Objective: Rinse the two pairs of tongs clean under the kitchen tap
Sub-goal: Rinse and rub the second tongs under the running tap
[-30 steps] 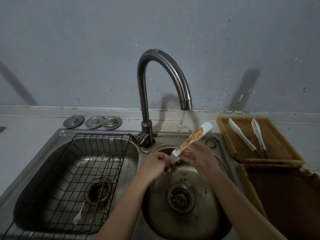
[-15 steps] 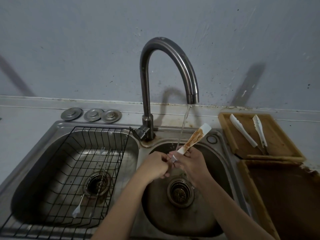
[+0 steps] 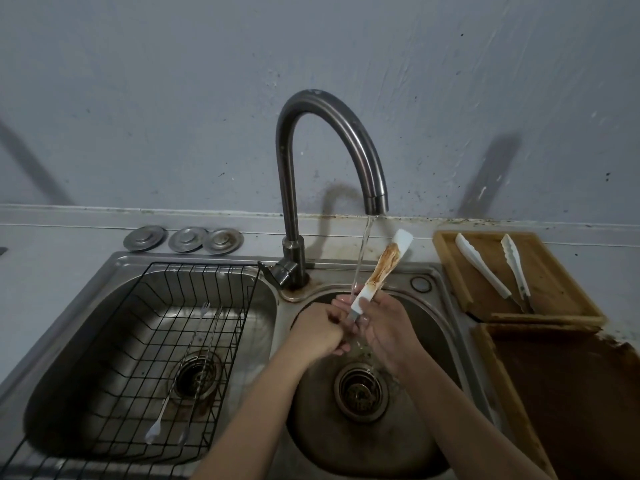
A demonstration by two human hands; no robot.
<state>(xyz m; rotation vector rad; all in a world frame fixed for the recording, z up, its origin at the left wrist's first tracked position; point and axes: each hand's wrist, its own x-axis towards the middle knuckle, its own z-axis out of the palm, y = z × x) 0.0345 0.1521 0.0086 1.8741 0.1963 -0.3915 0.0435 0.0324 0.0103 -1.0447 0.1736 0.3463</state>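
A white pair of tongs (image 3: 382,268) smeared with brown sauce slants up to the right over the round right sink (image 3: 433,327). My right hand (image 3: 384,327) grips its lower end. My left hand (image 3: 320,329) is curled beside it and holds the same lower end. Water runs from the curved tap (image 3: 375,199) in a thin stream down onto the tongs near my fingers. A second white pair of tongs (image 3: 485,266) lies spread open on a wooden tray (image 3: 554,271) at the right.
The left sink holds a black wire rack (image 3: 242,306) with thin metal skewers (image 3: 187,372) lying in it. Three round metal drain covers (image 3: 187,239) sit on the counter behind it. A second, darker wooden tray (image 3: 571,393) stands at the near right.
The view has shifted slightly. My hands stay under the tap with the stained tongs, which now stand a little steeper in the stream.
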